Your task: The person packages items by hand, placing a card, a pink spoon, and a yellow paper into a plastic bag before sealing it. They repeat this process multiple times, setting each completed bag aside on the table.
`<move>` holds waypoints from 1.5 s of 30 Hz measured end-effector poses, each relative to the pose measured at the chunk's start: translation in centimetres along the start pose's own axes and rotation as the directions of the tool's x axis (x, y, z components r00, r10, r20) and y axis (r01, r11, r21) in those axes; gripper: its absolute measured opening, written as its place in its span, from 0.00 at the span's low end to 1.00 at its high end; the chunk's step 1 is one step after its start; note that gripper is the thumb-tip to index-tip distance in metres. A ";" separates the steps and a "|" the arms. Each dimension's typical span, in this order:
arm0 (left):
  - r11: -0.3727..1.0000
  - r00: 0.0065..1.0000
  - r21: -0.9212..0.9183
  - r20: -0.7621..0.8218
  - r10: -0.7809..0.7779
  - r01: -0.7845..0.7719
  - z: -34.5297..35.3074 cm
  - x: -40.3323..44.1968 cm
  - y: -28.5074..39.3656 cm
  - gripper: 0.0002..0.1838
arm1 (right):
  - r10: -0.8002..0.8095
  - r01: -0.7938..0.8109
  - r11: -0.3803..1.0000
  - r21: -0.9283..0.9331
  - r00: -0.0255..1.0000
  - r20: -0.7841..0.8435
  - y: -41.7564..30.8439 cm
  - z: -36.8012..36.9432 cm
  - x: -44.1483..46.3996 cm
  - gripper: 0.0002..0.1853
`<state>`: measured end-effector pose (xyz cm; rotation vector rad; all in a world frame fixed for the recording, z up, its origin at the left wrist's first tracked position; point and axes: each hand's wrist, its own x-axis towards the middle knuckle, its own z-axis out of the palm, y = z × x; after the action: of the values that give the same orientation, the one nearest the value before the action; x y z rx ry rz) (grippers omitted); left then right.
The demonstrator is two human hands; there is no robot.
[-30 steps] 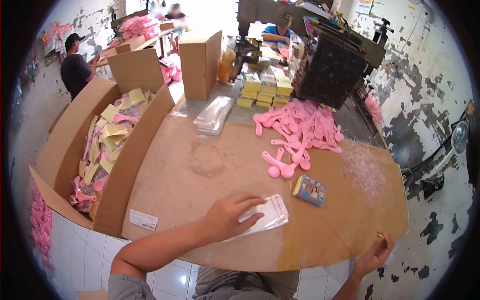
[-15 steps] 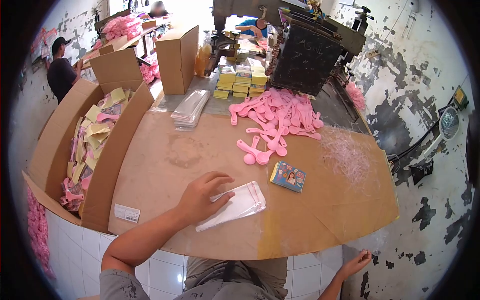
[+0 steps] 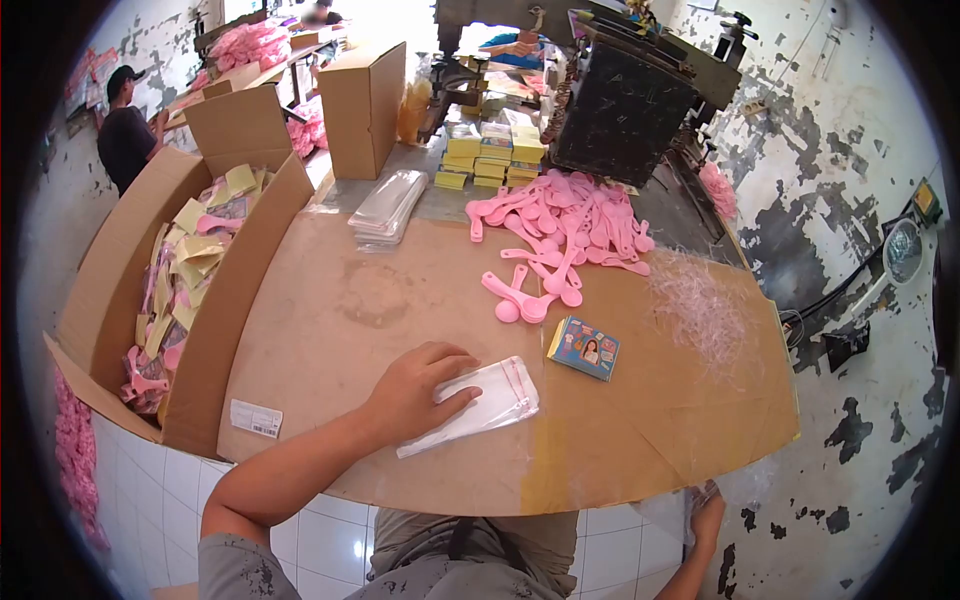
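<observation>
My left hand [image 3: 425,393] rests over a small stack of clear plastic bags [image 3: 490,396] near the front of the cardboard-covered table. Its thumb and fingers are apart, the thumb lying on the top bag. Beyond the table's right front edge, my right hand [image 3: 707,510] hangs low against a sheet of clear plastic [image 3: 665,512]. The fingertips there are blurred and partly hidden, so their grip is unclear. A small stack of printed cards [image 3: 584,348] lies right of the bags. Behind it is a heap of pink plastic scoops [image 3: 560,225].
On the left stands an open carton [image 3: 205,320] of packed scoops and cards. Farther back are more clear bags [image 3: 388,208], yellow card stacks [image 3: 490,155] and a black machine [image 3: 625,105]. Plastic strips [image 3: 700,310] lie right. Several people [image 3: 128,130] work beyond.
My right hand has moved left and inward, against the clear plastic below the table edge. My left hand stays on the bag stack. The view has shifted slightly.
</observation>
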<state>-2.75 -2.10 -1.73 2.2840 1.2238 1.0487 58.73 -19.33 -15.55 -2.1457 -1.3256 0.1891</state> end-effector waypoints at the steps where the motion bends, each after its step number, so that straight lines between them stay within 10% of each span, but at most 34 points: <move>1: 1.000 1.000 0.015 -0.003 0.011 -0.011 0.0 0.2 0.0 0.18 | -0.048 0.044 0.992 -0.116 0.998 -0.027 -0.9 -0.6 0.0 0.12; 4: 0.999 1.000 0.031 0.010 -0.012 0.012 0.5 0.0 0.3 0.17 | 0.025 0.062 0.927 -0.370 0.974 0.226 -4.3 -5.3 -0.8 0.11; 9: 0.995 0.994 0.042 0.071 -0.088 0.085 0.8 0.4 0.2 0.16 | 0.286 -0.286 0.958 -0.005 0.957 -0.048 -18.6 -11.6 -1.8 0.09; 11: 0.984 0.984 -0.069 0.068 -0.162 0.167 1.2 0.3 -0.1 0.14 | -0.089 0.124 0.985 0.117 0.960 -0.267 -21.4 -9.0 -0.3 0.09; 15: 0.919 0.950 -0.241 0.046 -0.309 0.311 1.1 0.3 0.1 0.12 | -0.678 0.674 0.734 0.077 0.733 0.045 -31.4 -2.0 3.3 0.14; 23: 0.907 0.938 -0.242 0.052 -0.343 0.345 0.4 0.4 -0.4 0.09 | -0.581 0.511 0.814 0.277 0.720 0.378 -36.7 8.1 11.5 0.19; 26: 0.946 0.967 -0.201 0.022 -0.254 0.253 0.5 0.3 -0.8 0.07 | -0.534 0.440 0.841 0.315 0.770 0.349 -36.8 7.7 12.0 0.14; 29: 0.975 0.993 -0.212 -0.081 -0.084 0.066 1.2 0.5 -1.3 0.07 | -0.752 0.722 0.654 0.226 0.654 0.088 -36.9 8.1 11.9 0.10; 32: 0.966 0.993 -0.243 -0.060 -0.105 0.088 0.7 0.6 -0.8 0.07 | -0.663 0.570 0.745 0.348 0.693 0.284 -38.1 5.8 11.1 0.09; 35: 0.953 0.987 -0.258 0.014 -0.161 0.159 0.4 0.6 -0.9 0.07 | -0.804 0.236 0.538 0.809 0.432 0.409 -39.8 5.9 8.6 0.10; 37: 0.935 0.970 -0.257 0.075 -0.233 0.245 0.3 0.6 -0.6 0.06 | -0.838 0.232 0.544 0.806 0.199 0.508 -43.0 6.3 6.3 0.12; 40: 0.863 0.942 -0.379 0.104 -0.319 0.335 0.3 0.3 -1.2 0.07 | -0.842 0.599 0.473 0.646 0.091 0.532 -41.8 9.9 5.5 0.13; 45: 0.447 0.896 -0.841 0.091 -0.435 0.303 -0.4 0.8 -2.6 0.07 | -0.922 0.657 0.319 0.683 0.047 0.385 -42.3 9.7 5.7 0.15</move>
<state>-4.23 0.05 -2.69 1.1225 0.8783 1.2558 25.12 2.99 1.31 -0.5984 -2.5813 0.8169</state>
